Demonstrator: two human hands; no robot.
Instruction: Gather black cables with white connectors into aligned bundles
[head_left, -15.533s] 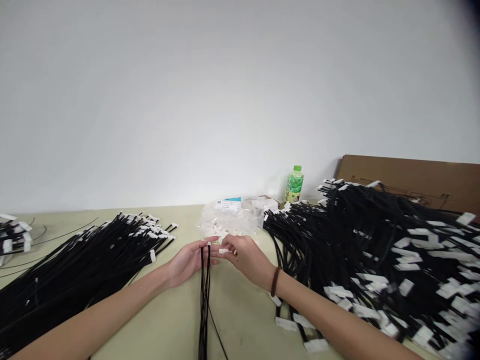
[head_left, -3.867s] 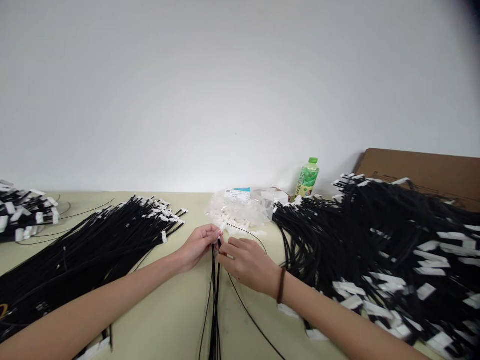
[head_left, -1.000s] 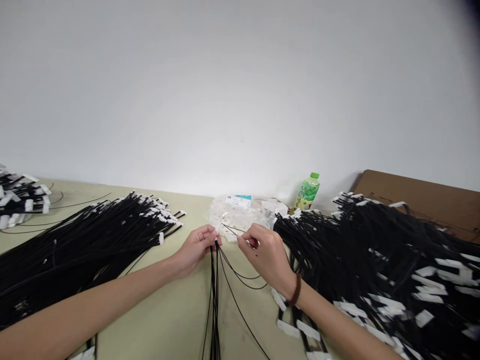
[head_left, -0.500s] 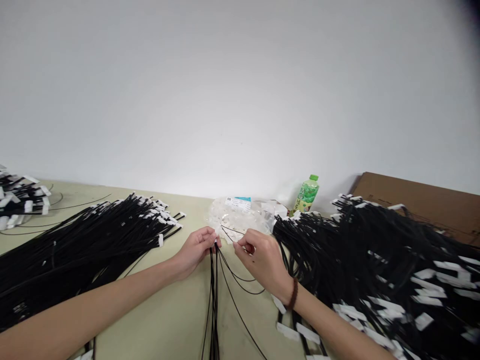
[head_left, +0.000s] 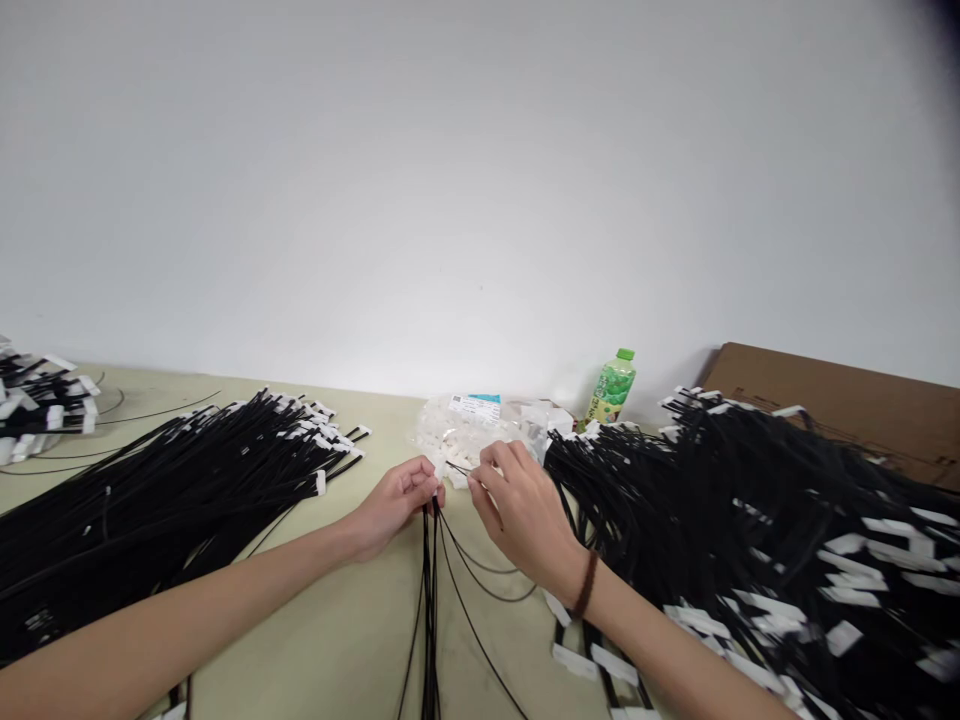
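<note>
My left hand (head_left: 390, 508) is closed in a pinch on a small white connector (head_left: 439, 470), partly hidden by the fingers. Several thin black wires (head_left: 430, 610) hang from it toward the front of the table. To its right, my right hand (head_left: 521, 505) pinches one thin black wire (head_left: 457, 467) between thumb and forefinger, its other fingers loosely bent. The wire's tip points left, close to the connector; whether it touches cannot be made out. Just behind both hands lies a clear plastic bag (head_left: 435, 425) of small white pieces with a label.
Black cables with white ends are heaped at the left (head_left: 187, 490) and right (head_left: 720, 520). Another pile of white-ended cables (head_left: 49, 405) is at the far left. A green bottle (head_left: 611, 388) and brown cardboard (head_left: 832, 405) stand by the wall.
My right hand has turned slightly and its fingers have lifted and loosened, still at the thin wire. My left hand keeps its hold on the connector, nearly unmoved.
</note>
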